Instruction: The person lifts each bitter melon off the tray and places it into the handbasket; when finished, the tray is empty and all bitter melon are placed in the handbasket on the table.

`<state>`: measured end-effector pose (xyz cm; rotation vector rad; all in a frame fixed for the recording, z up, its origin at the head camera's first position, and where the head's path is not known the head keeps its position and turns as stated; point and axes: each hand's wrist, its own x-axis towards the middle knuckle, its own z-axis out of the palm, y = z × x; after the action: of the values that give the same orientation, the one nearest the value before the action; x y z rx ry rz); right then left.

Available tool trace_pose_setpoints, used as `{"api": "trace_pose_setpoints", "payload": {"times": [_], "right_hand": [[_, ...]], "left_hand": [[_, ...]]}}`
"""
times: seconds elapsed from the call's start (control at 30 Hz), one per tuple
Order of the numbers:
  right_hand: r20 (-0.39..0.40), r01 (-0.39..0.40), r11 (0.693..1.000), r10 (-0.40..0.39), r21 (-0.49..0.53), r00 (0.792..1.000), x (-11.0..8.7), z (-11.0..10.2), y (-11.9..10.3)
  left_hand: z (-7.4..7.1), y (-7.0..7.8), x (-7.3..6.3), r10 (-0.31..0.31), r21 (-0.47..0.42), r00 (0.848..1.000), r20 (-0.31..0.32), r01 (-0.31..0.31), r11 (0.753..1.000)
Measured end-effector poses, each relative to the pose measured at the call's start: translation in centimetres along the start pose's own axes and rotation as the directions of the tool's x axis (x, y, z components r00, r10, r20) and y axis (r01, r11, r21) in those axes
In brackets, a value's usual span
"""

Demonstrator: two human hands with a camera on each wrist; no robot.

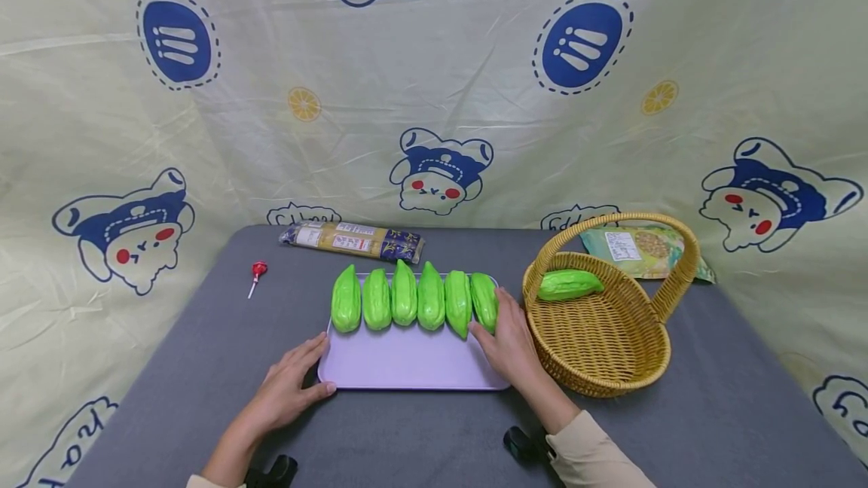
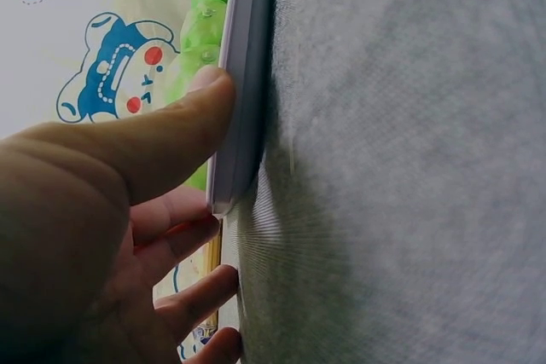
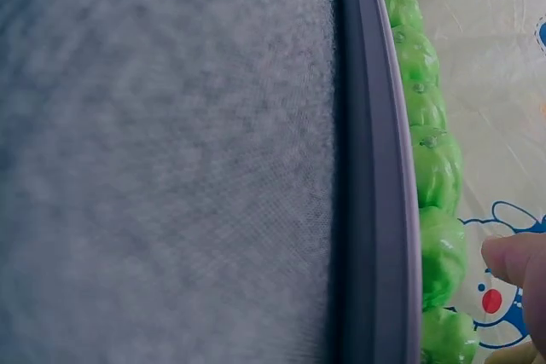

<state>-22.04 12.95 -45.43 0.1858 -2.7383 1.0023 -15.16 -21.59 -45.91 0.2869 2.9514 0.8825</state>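
Several glossy green bitter melons (image 1: pixel 404 294) lie side by side along the far half of a lilac tray (image 1: pixel 407 364). My right hand (image 1: pixel 508 341) holds the rightmost bitter melon (image 1: pixel 484 300), thumb near its front end and fingers along its right side. In the right wrist view only the thumb (image 3: pixel 512 257) and part of a finger show. At the tray's front left corner rests my left hand (image 1: pixel 290 382), its thumb (image 2: pixel 192 117) against the front rim and its fingers loosely extended by the left side. Another bitter melon (image 1: pixel 570 285) lies in a wicker basket (image 1: pixel 597 375).
The basket's tall handle (image 1: pixel 627 217) arches up right of the tray. Behind it lies a green food bag (image 1: pixel 640 251). A long packet of noodles (image 1: pixel 353 241) lies at the back of the grey table (image 1: pixel 420 443), and a red lollipop (image 1: pixel 258 269) at the left.
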Motion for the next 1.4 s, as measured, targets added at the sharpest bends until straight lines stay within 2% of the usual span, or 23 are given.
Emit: {"api": "trace_pose_setpoints", "payload": {"times": [0.67, 1.4], "right_hand": [[-0.023, -0.053, 0.999, 0.054, 0.007, 0.998, 0.5, 1.0, 1.2], [-0.118, -0.04, 0.999, 0.039, -0.011, 0.992, -0.3, 1.1, 0.4]], "left_hand": [[0.0, 0.0, 0.0, 0.003, -0.002, 1.0, 0.001, -0.003, 1.0], [0.1, -0.1, 0.0, 0.011, 0.004, 1.0, -0.007, -0.011, 1.0]]}}
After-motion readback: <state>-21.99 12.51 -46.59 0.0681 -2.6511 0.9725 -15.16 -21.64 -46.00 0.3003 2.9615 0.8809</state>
